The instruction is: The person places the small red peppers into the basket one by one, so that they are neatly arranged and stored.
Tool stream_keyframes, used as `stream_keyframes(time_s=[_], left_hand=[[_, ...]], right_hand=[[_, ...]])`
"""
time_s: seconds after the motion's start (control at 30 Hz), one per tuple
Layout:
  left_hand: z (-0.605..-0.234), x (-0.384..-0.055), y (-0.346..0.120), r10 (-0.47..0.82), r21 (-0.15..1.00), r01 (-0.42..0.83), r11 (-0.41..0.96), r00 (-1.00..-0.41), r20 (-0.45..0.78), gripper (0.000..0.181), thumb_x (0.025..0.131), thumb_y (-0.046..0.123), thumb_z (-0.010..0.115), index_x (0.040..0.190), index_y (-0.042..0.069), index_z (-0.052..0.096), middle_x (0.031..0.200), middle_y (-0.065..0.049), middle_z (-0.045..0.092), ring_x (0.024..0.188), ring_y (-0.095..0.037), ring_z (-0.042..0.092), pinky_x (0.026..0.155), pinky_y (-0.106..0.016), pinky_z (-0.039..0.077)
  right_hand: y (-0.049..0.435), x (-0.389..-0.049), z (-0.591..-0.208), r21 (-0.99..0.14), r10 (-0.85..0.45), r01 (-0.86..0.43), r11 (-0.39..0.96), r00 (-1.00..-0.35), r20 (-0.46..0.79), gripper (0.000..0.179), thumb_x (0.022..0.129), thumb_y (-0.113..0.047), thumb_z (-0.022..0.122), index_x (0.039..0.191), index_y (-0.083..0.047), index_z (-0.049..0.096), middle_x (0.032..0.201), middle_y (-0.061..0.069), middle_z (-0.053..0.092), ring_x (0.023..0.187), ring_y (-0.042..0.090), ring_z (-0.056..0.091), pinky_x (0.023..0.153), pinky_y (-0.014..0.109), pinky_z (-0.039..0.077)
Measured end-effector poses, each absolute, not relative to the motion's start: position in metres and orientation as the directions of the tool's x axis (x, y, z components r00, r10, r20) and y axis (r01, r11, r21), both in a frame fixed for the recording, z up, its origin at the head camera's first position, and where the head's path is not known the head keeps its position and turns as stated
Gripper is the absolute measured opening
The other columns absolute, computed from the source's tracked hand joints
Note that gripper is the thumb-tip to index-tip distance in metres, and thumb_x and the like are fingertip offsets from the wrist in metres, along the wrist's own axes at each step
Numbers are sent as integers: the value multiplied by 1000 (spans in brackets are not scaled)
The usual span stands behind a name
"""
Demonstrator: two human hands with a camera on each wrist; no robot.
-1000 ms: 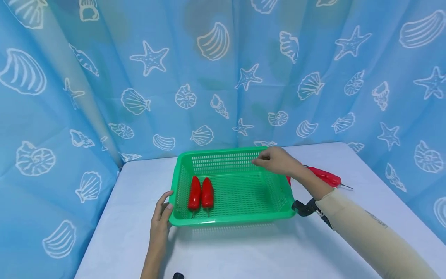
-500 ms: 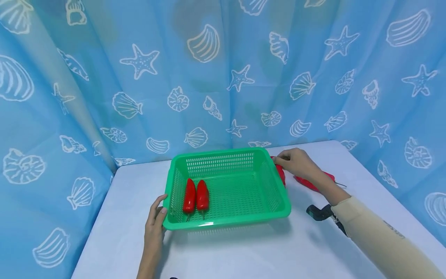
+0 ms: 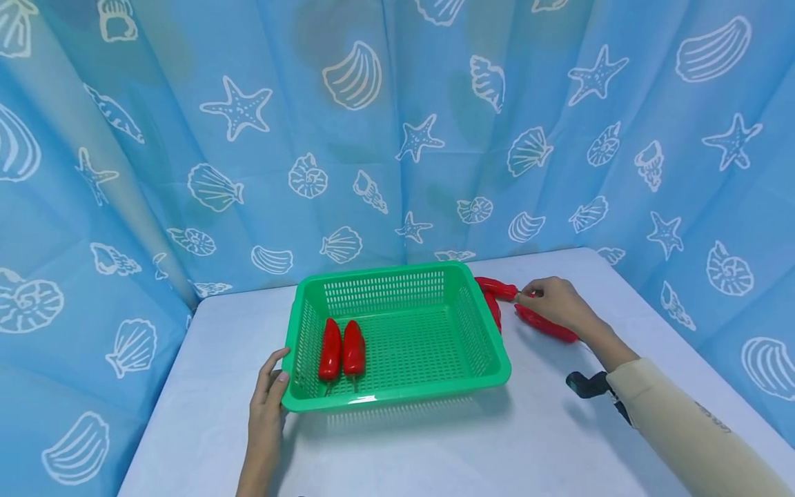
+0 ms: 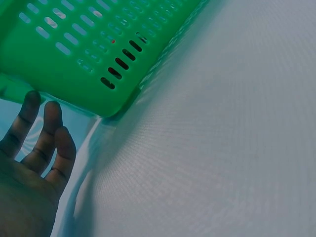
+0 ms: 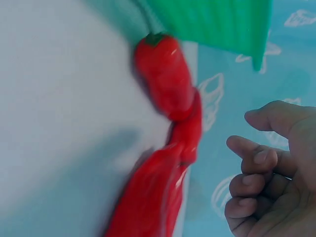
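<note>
A green plastic basket [image 3: 397, 397] with slotted sides stands on the table; two red chili peppers [image 3: 330, 348] lie side by side at its left end. My left hand [image 3: 266, 404] is at its left front corner, its fairly straight fingertips right at the rim. In the left wrist view, the fingers [image 4: 53, 118] reach up beside the basket wall. To the right of the basket, my right hand [image 3: 555, 301] is over more red chili peppers [image 3: 548, 326], near the stem of one. The right wrist view shows its thumb and index finger apart, the other fingers loosely curled, with nothing held.
The white-covered table [image 3: 404, 455] has a blue curtain [image 3: 373, 152] with shell prints behind it and at both sides. Red chili peppers [image 5: 165, 74] lie end to end, close to the basket's right wall. A black camera mount [image 3: 590, 385] sticks out from the right wrist.
My right hand has moved from over the basket's right end to the peppers on its right. The left hand stays at the basket corner. The head view has swung slightly right.
</note>
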State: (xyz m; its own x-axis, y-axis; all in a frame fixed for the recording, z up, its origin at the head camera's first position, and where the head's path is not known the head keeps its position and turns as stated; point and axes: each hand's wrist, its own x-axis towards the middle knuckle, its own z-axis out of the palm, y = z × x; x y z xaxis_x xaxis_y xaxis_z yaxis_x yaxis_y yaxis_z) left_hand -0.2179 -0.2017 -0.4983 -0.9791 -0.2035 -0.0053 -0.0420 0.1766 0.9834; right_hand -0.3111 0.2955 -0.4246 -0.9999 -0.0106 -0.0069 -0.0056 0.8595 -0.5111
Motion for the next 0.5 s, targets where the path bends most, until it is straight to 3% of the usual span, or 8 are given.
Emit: stream_keyframes(time_s=[0.5], left_hand=[[-500, -218, -203, -194, 988, -9, 155, -981, 22, 44, 106, 47, 44, 148, 36, 44, 120, -8, 50, 88, -20, 59, 74, -26, 51]], right_hand=[[317, -314, -450, -442, 62, 91, 892, -995, -80, 63, 79, -23, 85, 127, 9, 59, 116, 27, 59, 97, 39, 58, 71, 41, 58]])
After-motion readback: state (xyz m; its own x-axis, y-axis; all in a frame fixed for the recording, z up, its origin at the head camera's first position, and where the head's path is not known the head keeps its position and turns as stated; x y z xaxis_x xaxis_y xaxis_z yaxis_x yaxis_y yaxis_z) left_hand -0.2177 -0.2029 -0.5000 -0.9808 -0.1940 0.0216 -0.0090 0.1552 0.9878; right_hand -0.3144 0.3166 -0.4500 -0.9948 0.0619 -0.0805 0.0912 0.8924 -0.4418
